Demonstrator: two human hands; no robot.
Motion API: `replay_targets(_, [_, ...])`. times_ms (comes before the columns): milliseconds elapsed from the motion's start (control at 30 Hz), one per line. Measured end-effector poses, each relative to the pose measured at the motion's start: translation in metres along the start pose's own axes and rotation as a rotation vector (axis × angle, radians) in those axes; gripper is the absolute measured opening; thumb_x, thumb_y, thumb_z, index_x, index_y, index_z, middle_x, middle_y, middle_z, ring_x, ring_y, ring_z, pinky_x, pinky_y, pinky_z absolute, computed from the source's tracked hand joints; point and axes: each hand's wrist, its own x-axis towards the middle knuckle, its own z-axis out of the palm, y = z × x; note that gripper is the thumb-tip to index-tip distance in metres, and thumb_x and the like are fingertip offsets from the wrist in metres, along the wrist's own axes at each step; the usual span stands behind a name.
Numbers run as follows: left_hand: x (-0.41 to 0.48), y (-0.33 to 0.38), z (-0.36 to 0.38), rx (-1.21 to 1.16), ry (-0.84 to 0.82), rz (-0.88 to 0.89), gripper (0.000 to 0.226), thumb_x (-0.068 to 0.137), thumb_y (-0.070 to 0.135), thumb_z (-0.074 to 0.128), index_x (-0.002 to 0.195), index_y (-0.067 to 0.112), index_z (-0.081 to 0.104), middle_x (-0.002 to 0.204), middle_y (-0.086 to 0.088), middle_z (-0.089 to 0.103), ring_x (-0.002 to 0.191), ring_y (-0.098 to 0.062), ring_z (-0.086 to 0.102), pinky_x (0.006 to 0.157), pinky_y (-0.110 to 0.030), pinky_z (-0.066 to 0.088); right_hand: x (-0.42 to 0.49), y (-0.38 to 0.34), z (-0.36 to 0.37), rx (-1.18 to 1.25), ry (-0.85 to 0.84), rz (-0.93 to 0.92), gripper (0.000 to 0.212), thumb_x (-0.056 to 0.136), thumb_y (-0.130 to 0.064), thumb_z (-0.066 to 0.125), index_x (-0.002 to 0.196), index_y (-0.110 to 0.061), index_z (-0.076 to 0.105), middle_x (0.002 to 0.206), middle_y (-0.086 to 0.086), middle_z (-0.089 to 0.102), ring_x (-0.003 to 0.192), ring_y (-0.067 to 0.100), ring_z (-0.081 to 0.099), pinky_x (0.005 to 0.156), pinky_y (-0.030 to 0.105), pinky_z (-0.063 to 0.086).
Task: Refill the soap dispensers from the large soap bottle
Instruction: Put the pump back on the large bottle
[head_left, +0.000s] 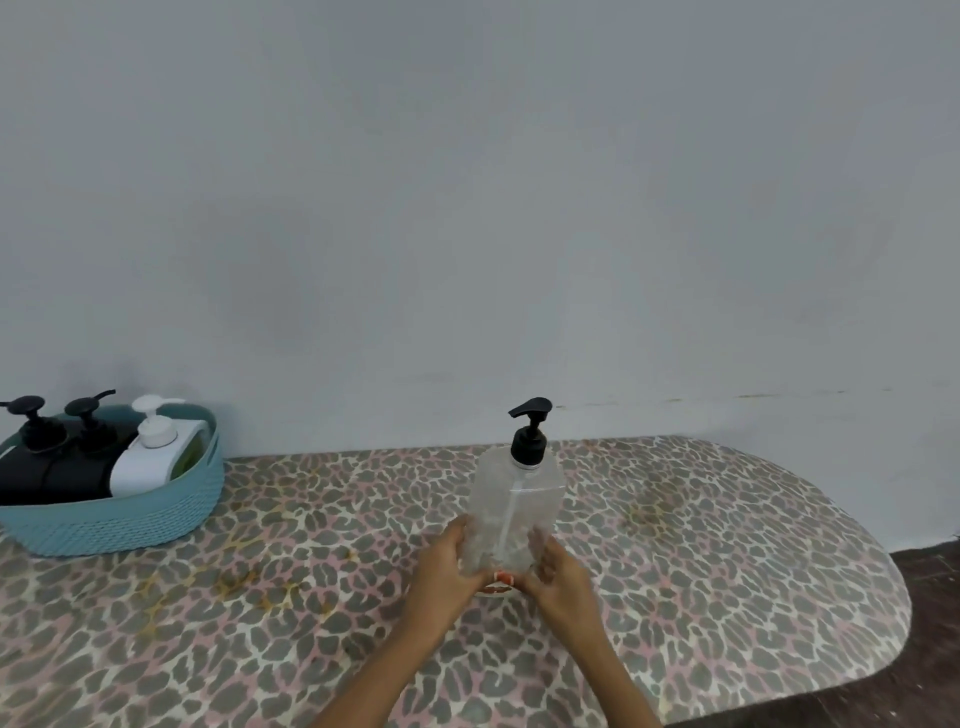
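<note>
Large soap bottle, clear with a black pump, sits upright mid-table. Left hand and right hand both grip its base, I'd guess steadying it before unscrewing. The soap dispensers sit in the teal basket at 9 o'clock.

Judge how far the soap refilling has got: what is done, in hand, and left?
Done: nothing visible; the black dispensers and white dispenser sit pump-on in the blue basket. In hand: left hand and right hand grip the clear bottle, its black pump still on. Left: opening, pouring into each.
</note>
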Motion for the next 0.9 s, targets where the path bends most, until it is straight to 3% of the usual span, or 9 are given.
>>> replay_targets(133, [0.047,0.026,0.027,0.013,-0.024,0.048,0.062,0.072,0.019,0.076,0.127,0.015,0.047,0.119,-0.001,0.062,0.104,-0.012,0.059,0.084,-0.015,0.044,0.038,0.002,-0.035,-0.049,0.079,-0.031,0.057,0.078,-0.006,0.07,0.13,-0.002,0.047,0.101,-0.006,0.056,0.092,0.012,0.058,0.082,0.018,0.046])
replay_targets(200, [0.075,0.041,0.041,0.023,-0.044,0.068,0.062,0.073,0.022,0.075,0.127,0.015,0.046,0.116,0.003,0.06,0.103,-0.012,0.058,0.083,-0.016,0.043,0.062,0.005,-0.053,-0.079,0.133,-0.042,0.057,0.078,-0.006,0.07,0.13,-0.004,0.046,0.106,0.002,0.061,0.085,0.009,0.059,0.076,0.011,0.046])
replay_targets(333, [0.13,0.059,0.073,0.034,-0.105,0.066,0.059,0.074,0.023,0.074,0.126,0.015,0.045,0.116,-0.004,0.062,0.104,-0.019,0.061,0.087,-0.026,0.048,0.108,0.017,-0.086,-0.036,0.161,-0.018,0.06,0.08,0.001,0.065,0.135,-0.002,0.039,0.115,0.006,0.056,0.103,0.017,0.056,0.086,0.025,0.046])
replay_targets(533, [0.179,0.06,0.111,0.023,-0.135,0.043,0.055,0.077,0.018,0.072,0.124,0.012,0.043,0.113,-0.005,0.062,0.103,-0.022,0.061,0.084,-0.028,0.048,0.159,0.047,-0.109,-0.031,0.156,0.037,0.059,0.08,0.004,0.065,0.133,-0.001,0.04,0.113,0.003,0.051,0.108,0.015,0.05,0.092,0.029,0.045])
replay_targets(633, [0.192,0.057,0.121,0.028,-0.127,0.028,0.055,0.077,0.015,0.07,0.125,0.012,0.042,0.114,-0.007,0.061,0.102,-0.022,0.06,0.086,-0.031,0.049,0.174,0.059,-0.111,-0.031,0.148,0.069,0.058,0.082,0.006,0.061,0.134,-0.001,0.037,0.115,0.001,0.048,0.108,0.01,0.046,0.09,0.024,0.043])
replay_targets(800, [0.205,0.049,0.13,0.044,-0.101,0.005,0.056,0.078,0.016,0.07,0.126,0.012,0.043,0.115,-0.008,0.062,0.104,-0.022,0.06,0.085,-0.028,0.046,0.193,0.076,-0.113,-0.008,0.139,0.107,0.06,0.084,0.007,0.057,0.138,-0.002,0.032,0.135,0.01,0.046,0.126,0.021,0.044,0.094,0.023,0.04])
replay_targets(900, [0.207,0.049,0.13,0.062,-0.107,-0.002,0.057,0.078,0.018,0.07,0.127,0.012,0.042,0.115,-0.009,0.062,0.104,-0.024,0.06,0.09,-0.032,0.048,0.195,0.081,-0.111,-0.012,0.153,0.107,0.058,0.083,0.007,0.059,0.135,-0.003,0.035,0.123,0.001,0.049,0.12,0.019,0.046,0.092,0.022,0.042])
